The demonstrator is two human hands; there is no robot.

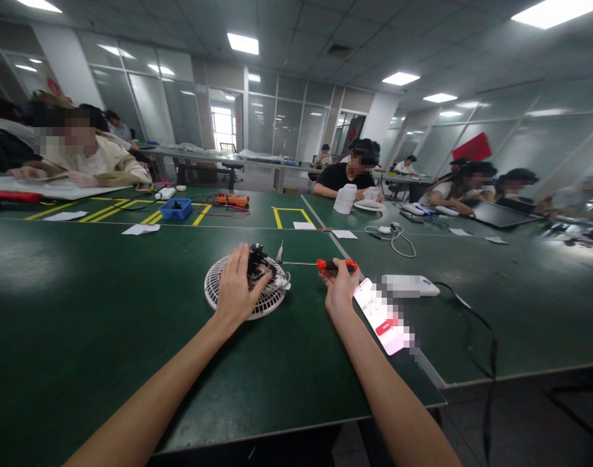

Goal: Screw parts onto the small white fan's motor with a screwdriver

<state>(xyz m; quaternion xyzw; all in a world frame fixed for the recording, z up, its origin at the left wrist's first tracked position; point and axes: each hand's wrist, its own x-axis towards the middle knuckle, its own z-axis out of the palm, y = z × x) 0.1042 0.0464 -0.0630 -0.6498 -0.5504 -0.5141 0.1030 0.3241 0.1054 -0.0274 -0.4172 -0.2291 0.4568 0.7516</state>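
Observation:
A white round fan grille (212, 292) lies flat on the green table, with a dark motor assembly (256, 261) and loose wires on top of it. My left hand (235, 292) is around that assembly, its thumb on the near right side and its fingers over the left; the palm hides part of the grille. Held in my right hand (342, 288) is a screwdriver (330, 264) with an orange and black handle. Its thin shaft points left, towards the motor assembly. The tip is near a small upright pointed piece (279, 251) at the assembly's right side, and I cannot tell whether they touch.
A lit phone (381, 321) lies right of my right hand, beside a white power bank (403, 285) with a black cable. Farther back are a blue bin (176, 209), an orange multimeter (233, 200), paper slips and a white cable (398, 240). Several people sit around the tables.

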